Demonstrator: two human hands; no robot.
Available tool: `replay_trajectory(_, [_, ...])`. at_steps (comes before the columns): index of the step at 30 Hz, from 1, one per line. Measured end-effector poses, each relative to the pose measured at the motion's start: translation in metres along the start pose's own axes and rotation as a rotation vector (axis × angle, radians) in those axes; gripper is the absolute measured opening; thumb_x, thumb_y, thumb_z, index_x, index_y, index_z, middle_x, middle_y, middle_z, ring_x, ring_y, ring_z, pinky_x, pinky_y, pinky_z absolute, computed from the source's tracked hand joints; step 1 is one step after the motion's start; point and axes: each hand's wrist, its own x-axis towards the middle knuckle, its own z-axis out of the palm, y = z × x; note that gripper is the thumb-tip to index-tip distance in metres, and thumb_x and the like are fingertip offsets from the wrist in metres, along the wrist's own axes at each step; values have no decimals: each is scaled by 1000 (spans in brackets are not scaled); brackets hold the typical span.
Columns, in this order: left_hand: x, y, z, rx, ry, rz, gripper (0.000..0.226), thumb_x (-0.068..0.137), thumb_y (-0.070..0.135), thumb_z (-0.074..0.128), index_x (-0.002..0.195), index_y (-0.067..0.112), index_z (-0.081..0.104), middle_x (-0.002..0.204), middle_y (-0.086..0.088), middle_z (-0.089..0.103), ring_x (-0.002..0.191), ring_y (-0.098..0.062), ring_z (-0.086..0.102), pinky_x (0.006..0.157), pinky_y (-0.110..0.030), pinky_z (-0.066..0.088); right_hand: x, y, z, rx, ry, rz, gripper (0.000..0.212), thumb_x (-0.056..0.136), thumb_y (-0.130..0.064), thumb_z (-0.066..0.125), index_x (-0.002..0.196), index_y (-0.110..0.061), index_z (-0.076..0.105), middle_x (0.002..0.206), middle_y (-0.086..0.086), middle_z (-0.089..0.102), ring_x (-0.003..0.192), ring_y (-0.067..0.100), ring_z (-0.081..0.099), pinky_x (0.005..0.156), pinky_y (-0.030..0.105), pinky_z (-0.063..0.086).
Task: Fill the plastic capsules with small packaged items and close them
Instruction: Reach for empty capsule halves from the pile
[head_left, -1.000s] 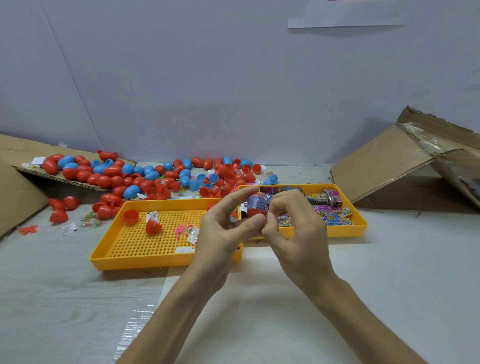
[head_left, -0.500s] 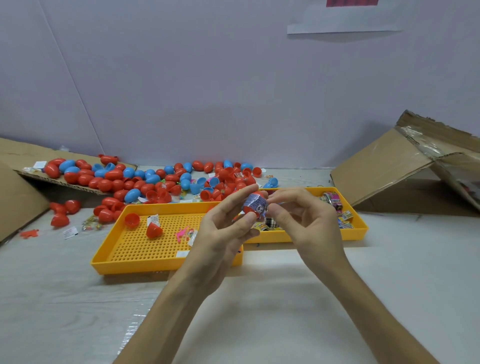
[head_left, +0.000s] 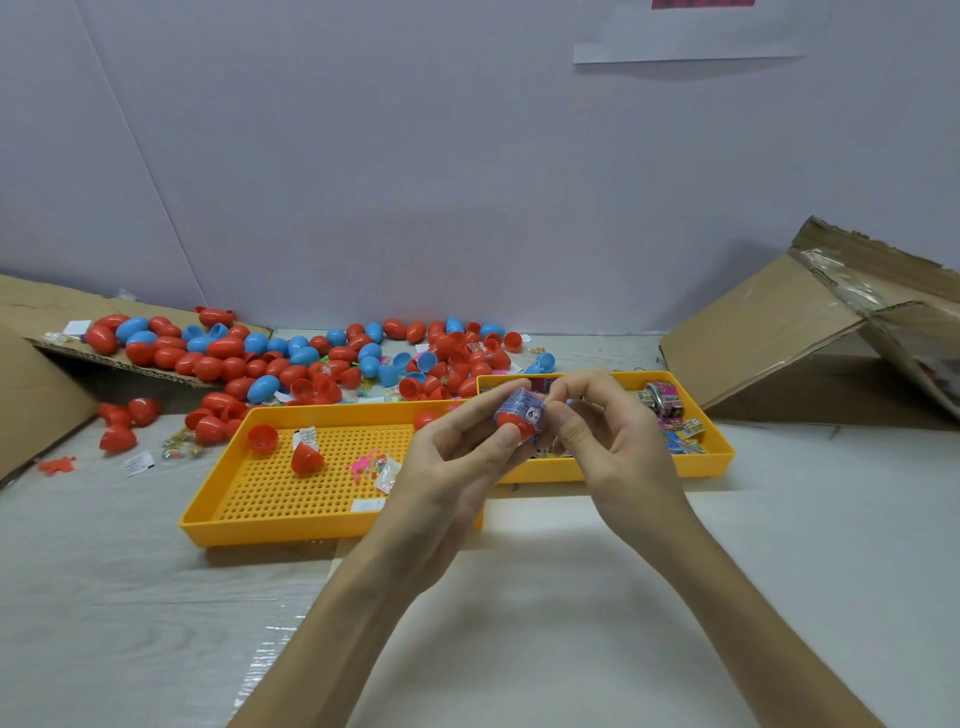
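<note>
My left hand (head_left: 457, 462) holds a red capsule half (head_left: 515, 425) between thumb and fingers, above the gap between two yellow trays. A blue-purple folded packet (head_left: 522, 406) sticks out of that half. My right hand (head_left: 597, 431) pinches the packet's right side with its fingertips. Two more red capsule halves (head_left: 262, 437) (head_left: 305, 459) lie in the left yellow tray (head_left: 291, 527). The right yellow tray (head_left: 719, 457) holds several small colourful packets (head_left: 670, 410).
A heap of red and blue capsules (head_left: 291, 358) stretches along the wall behind the trays, partly on a flat cardboard sheet (head_left: 31, 306). An open cardboard box (head_left: 810, 332) lies at the right. Small pink toy bags (head_left: 374, 467) lie in the left tray.
Both hands have drifted slightly right and the capsule half has tilted. The packet now sits deeper in the red half, with the right fingers still working on it.
</note>
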Motion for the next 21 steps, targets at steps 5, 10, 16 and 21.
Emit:
replay_trajectory(5, [0, -1, 0, 57, 37, -34, 40, 82, 20, 76, 121, 20, 71, 121, -2, 73, 115, -19, 68, 87, -26, 57, 0, 0, 0, 28, 2, 20, 7, 94, -26, 59, 88, -22, 61, 86, -4, 60, 72, 11, 62, 68, 21, 50])
replay_trajectory(10, [0, 0, 0, -121, -1, -98, 39, 87, 22, 69, 126, 22, 70, 127, -7, 70, 114, -16, 68, 85, -25, 56, 0, 0, -2, 50, 103, 31, 7, 93, -25, 61, 95, -21, 66, 89, -5, 71, 71, 12, 64, 68, 24, 52])
replay_trajectory(16, [1, -2, -7, -376, -32, -156, 40, 89, 9, 64, 129, 17, 69, 130, -16, 67, 118, -28, 66, 91, -32, 57, -2, -3, -2, -161, 202, -156, 11, 90, -17, 67, 98, -24, 70, 98, -6, 66, 84, 15, 66, 71, 22, 52])
replay_trajectory(21, [0, -2, -5, -233, -37, -125, 39, 93, 29, 66, 132, 25, 66, 138, -10, 63, 128, -26, 61, 98, -36, 55, -7, -4, 2, -307, 102, -270, 25, 84, -13, 75, 109, -16, 72, 108, -5, 67, 92, 15, 66, 71, 32, 54])
